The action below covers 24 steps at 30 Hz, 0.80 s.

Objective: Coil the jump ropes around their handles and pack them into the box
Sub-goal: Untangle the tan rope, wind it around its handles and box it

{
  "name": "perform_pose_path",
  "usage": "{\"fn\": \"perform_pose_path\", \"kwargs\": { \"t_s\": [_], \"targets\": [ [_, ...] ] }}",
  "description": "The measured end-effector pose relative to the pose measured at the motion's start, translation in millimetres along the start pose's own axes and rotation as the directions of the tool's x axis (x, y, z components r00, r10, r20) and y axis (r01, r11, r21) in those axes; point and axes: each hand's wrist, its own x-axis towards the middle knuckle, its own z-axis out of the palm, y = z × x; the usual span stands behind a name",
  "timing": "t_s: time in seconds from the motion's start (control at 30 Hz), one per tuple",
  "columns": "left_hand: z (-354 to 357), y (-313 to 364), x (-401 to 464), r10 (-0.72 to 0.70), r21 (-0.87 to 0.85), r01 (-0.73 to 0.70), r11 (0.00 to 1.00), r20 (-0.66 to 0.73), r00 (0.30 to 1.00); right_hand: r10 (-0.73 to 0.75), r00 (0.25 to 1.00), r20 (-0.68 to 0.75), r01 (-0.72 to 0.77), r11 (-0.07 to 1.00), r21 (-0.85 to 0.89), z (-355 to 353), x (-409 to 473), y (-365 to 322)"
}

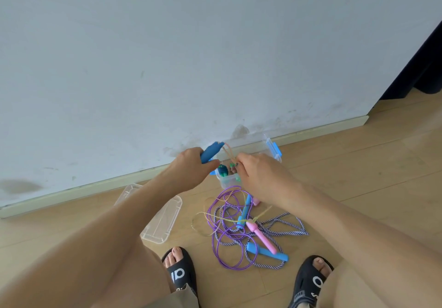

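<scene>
Sandals (183, 269), tangled ropes (239, 231), lid (165, 221), perhaps toys in box (228, 181)

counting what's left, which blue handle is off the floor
The blue handle gripped in the left hand, raised over the box; the other blue ones lie on the floor.

Bright, even daylight; soft shadows; wide-angle edge bending; hands perhaps slightly blurred.
</scene>
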Motion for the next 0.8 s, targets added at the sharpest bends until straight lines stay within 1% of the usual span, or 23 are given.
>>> {"fn": "perform_pose_path", "kwargs": {
  "t_s": [0.03,0.07,0.1,0.13,0.2,0.27,0.3,0.33,0.37,0.4,0.43,0.47,0.5,0.53,0.6,0.67,0.7,0.77,0.8],
  "targets": [
    [-0.8,1.7,0.3,-0.032,-0.147,0.040,0.988,0.056,0.998,0.010,1.000,-0.013,-0.011,0.996,-0.087,-0.3,0.3,-0.1],
    [-2.6,3.8,-0.8,-0.050,-0.312,0.086,0.946,0.124,0.991,0.012,1.000,-0.025,-0.015,0.988,-0.156,0.7,0.3,-0.6],
    [-4.6,5.3,-2.1,-0.051,-0.453,0.134,0.881,0.192,0.980,0.000,1.000,-0.029,-0.006,0.978,-0.209,1.8,-0.1,-2.8],
    [-6.2,6.0,-3.4,-0.040,-0.548,0.173,0.818,0.247,0.968,-0.027,0.999,-0.019,0.022,0.968,-0.249,4.1,-1.0,-5.2],
    [-8.2,6.3,-6.6,-0.021,-0.637,0.218,0.740,0.302,0.953,-0.118,0.992,-0.043,0.098,0.943,-0.317,12.5,-4.1,-12.8],
    [-7.9,4.0,-7.5,-0.041,-0.645,0.236,0.727,0.301,0.953,-0.205,0.973,-0.102,0.158,0.924,-0.348,18.7,-7.9,-21.4],
    [-6.9,2.1,-6.6,-0.064,-0.598,0.224,0.769,0.277,0.959,-0.237,0.963,-0.127,0.179,0.918,-0.354,19.4,-8.4,-23.6],
    [-5.6,0.0,-5.5,-0.079,-0.483,0.177,0.858,0.217,0.973,-0.275,0.951,-0.144,0.216,0.919,-0.329,18.4,-8.9,-24.7],
    [-4.2,-2.5,-4.7,-0.066,-0.279,0.099,0.955,0.127,0.990,-0.317,0.931,-0.180,0.256,0.920,-0.295,18.0,-8.9,-23.9],
    [-1.9,-4.2,-4.7,-0.013,-0.050,0.015,0.999,0.048,0.999,-0.360,0.909,-0.213,0.298,0.915,-0.273,17.9,-8.3,-21.7],
    [1.4,-4.1,-6.3,0.055,0.122,-0.055,0.991,-0.003,0.998,-0.391,0.891,-0.229,0.328,0.905,-0.269,14.6,-7.9,-21.5],
    [3.6,-2.4,-9.8,0.131,0.235,-0.123,0.964,-0.018,0.991,-0.422,0.879,-0.223,0.360,0.892,-0.273,11.4,-7.8,-21.6],
    [6.0,-1.2,-13.5,0.200,0.315,-0.190,0.930,0.000,0.980,-0.444,0.873,-0.203,0.388,0.883,-0.264,7.7,-8.5,-22.4],
    [7.6,1.1,-17.6,0.270,0.385,-0.264,0.884,0.041,0.962,-0.450,0.875,-0.176,0.408,0.883,-0.231,3.9,-9.4,-22.5],
    [10.7,3.4,-23.1,0.393,0.473,-0.406,0.782,0.131,0.910,-0.409,0.908,-0.091,0.396,0.909,-0.128,-4.2,-9.7,-20.6],
    [9.6,3.7,-26.2,0.483,0.530,-0.488,0.694,0.160,0.861,-0.332,0.943,0.021,0.332,0.943,0.035,-14.9,-7.2,-14.2],
    [8.1,3.5,-27.5,0.517,0.550,-0.515,0.658,0.167,0.839,-0.292,0.953,0.082,0.278,0.949,0.149,-21.3,-6.1,-11.1],
    [7.2,2.5,-29.9,0.562,0.558,-0.566,0.607,0.202,0.802,-0.236,0.948,0.216,0.147,0.921,0.361,-34.2,-3.9,-5.0],
    [7.1,2.8,-31.5,0.576,0.541,-0.590,0.599,0.221,0.787,-0.232,0.935,0.267,0.102,0.900,0.423,-39.1,-2.9,-2.5]
  ]
}}
